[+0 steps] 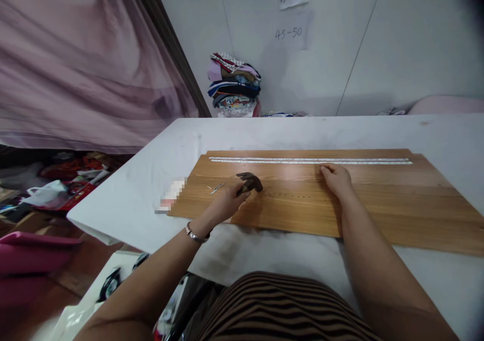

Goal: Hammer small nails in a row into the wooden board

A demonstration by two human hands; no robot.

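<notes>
My left hand [226, 201] is closed around a claw hammer [254, 181], held close to its dark metal head over a wood-grain board [381, 189]. Just left of the hammer lie several loose nails [216, 187]. A row of small dark dots [291, 195] runs along the board to the right of the hammer head. My right hand [338, 179] rests on the board with thumb and fingertips pinched together, beside the lower of two long white strips [264, 161]. Whatever those fingertips hold, if anything, is too small to make out.
Under the board is a white table [151, 174]. A pixelated item [172, 195] sits by the board's left edge. Folded clothes [235, 86] are stacked against the wall behind. A pink curtain [86, 53] hangs at left, above a pink chair [30, 255] and floor clutter.
</notes>
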